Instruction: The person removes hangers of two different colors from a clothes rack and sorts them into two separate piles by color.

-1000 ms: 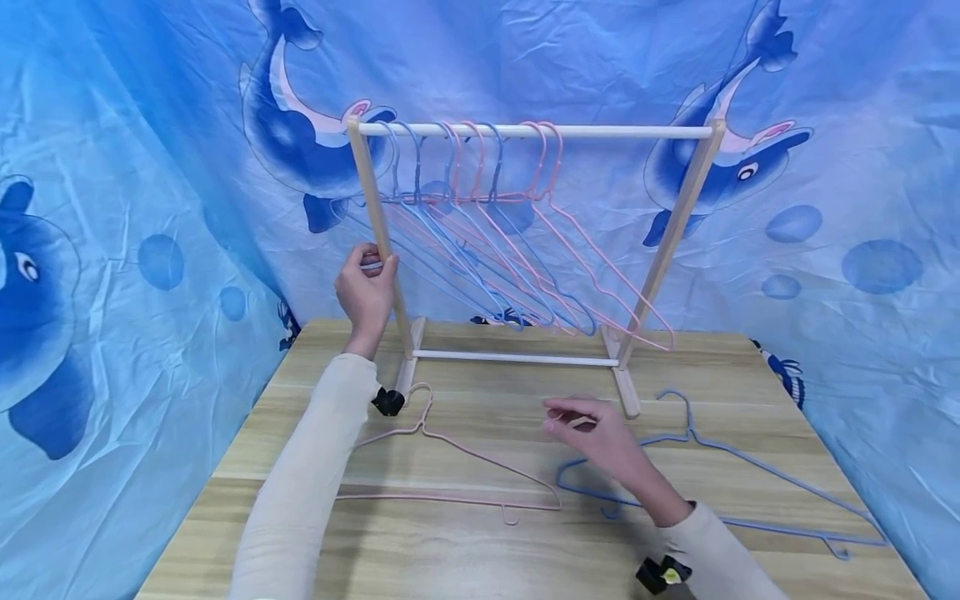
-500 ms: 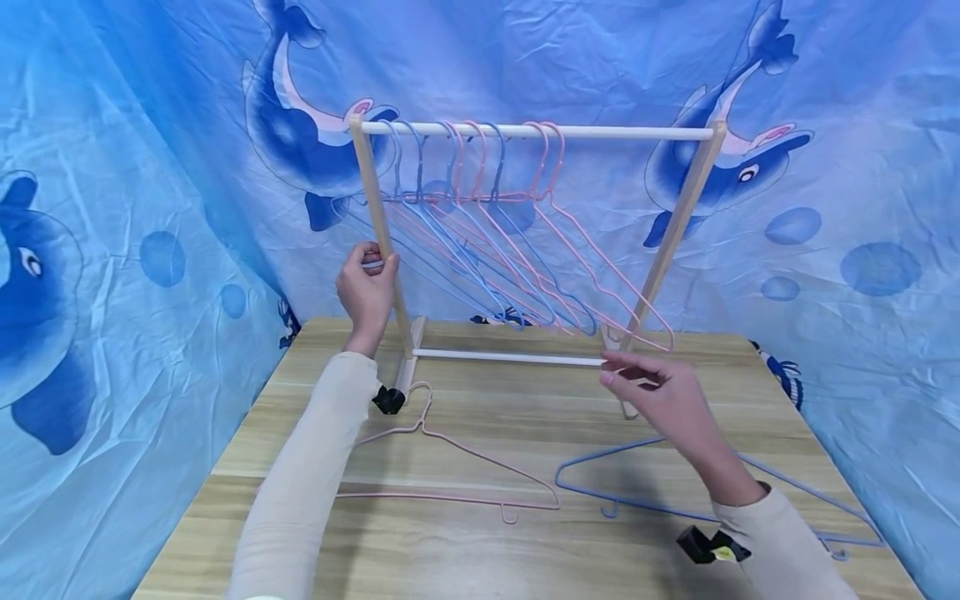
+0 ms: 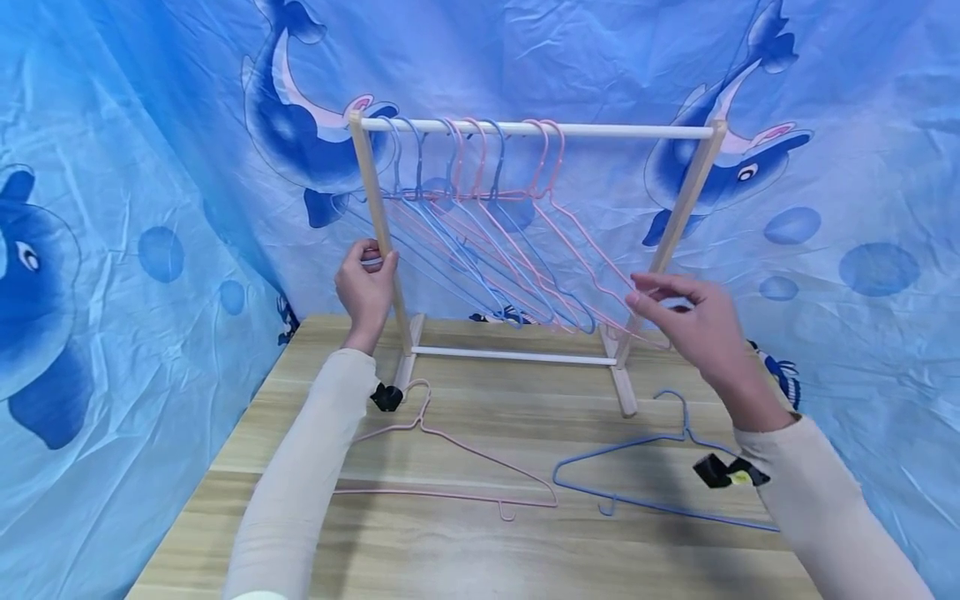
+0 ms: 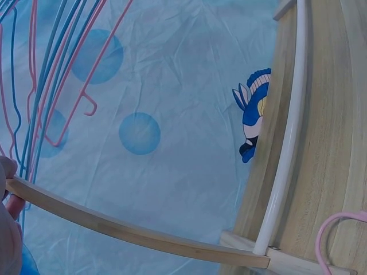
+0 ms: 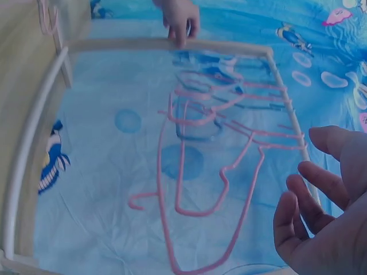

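A small wooden garment rack [image 3: 600, 131] stands on the table, with several blue and pink hangers [image 3: 573, 218] hooked over its white top rail, bunched to the left. My left hand [image 3: 366, 287] grips the rack's left post [image 4: 132, 229] about halfway up. In front of the right post, my right hand [image 3: 697, 329] is raised with its fingers loosely bent and nothing between them. The right wrist view has this hand [image 5: 327, 200] beside the hanging pink hangers [image 5: 163, 189], its fingers apart.
A pink hanger [image 3: 480, 454] lies flat on the wooden table [image 3: 450, 558] at front left. To the right lies a blue hanger [image 3: 622, 450], partly hidden under my right forearm. Behind the rack hangs a blue curtain [image 3: 600, 50] printed with dolphins.
My right hand has risen from over the table, up and to the right, to the rack's right post. The left hand keeps its place on the left post.
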Action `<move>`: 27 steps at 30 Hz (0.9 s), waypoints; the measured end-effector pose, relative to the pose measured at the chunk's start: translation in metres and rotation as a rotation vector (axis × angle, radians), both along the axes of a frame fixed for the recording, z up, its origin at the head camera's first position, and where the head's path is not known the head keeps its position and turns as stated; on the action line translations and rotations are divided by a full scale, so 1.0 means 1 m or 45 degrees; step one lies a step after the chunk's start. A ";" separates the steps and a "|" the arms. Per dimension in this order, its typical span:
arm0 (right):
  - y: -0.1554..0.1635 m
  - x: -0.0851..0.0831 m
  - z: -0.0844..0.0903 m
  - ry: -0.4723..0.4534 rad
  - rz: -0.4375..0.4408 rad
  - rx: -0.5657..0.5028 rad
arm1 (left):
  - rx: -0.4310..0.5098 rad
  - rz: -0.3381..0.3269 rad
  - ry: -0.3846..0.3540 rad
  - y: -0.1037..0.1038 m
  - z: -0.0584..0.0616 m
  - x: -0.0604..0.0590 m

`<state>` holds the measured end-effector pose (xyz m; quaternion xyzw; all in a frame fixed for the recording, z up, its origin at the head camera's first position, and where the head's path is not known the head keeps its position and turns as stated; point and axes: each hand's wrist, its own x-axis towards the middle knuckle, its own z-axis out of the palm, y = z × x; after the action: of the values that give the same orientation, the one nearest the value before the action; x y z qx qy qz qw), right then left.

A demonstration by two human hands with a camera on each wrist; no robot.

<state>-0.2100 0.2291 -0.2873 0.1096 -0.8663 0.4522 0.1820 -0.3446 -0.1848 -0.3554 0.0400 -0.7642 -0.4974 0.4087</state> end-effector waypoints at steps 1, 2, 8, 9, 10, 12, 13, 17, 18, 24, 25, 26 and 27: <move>0.000 -0.005 0.003 -0.008 -0.009 -0.006 | 0.001 0.002 -0.001 0.000 0.000 0.000; 0.001 -0.010 0.006 -0.011 -0.018 -0.013 | 0.001 0.001 -0.001 0.000 0.000 0.000; 0.002 -0.038 0.015 -0.060 -0.037 -0.053 | -0.003 -0.002 -0.006 0.001 -0.001 -0.001; 0.002 -0.042 0.015 -0.085 -0.031 -0.057 | -0.003 -0.003 -0.004 0.001 -0.001 0.000; 0.001 -0.046 0.015 -0.111 -0.019 -0.067 | -0.004 -0.002 -0.003 0.001 0.000 0.000; 0.000 -0.053 0.015 -0.158 0.008 -0.092 | -0.008 -0.002 0.005 0.001 0.000 0.000; -0.001 -0.057 0.014 -0.176 0.020 -0.101 | -0.009 0.000 0.009 0.001 0.000 0.000; -0.007 -0.068 0.014 -0.207 0.057 -0.148 | -0.021 -0.002 0.022 0.001 -0.001 0.000; -0.009 -0.070 0.015 -0.212 0.063 -0.155 | -0.022 -0.005 0.022 0.001 -0.001 0.000; -0.019 -0.082 0.018 -0.244 0.067 -0.180 | -0.023 -0.001 0.020 0.000 -0.001 0.000; -0.021 -0.084 0.019 -0.252 0.074 -0.192 | -0.024 0.002 0.020 0.000 0.000 0.000; -0.022 -0.085 0.019 -0.259 0.086 -0.202 | -0.024 0.002 0.021 0.000 0.000 0.000; -0.024 -0.087 0.019 -0.266 0.098 -0.206 | -0.025 0.002 0.022 0.001 0.000 0.000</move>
<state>-0.2970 0.2056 -0.2683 0.0799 -0.8364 0.5361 0.0817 -0.3445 -0.1842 -0.3556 0.0322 -0.7655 -0.4899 0.4160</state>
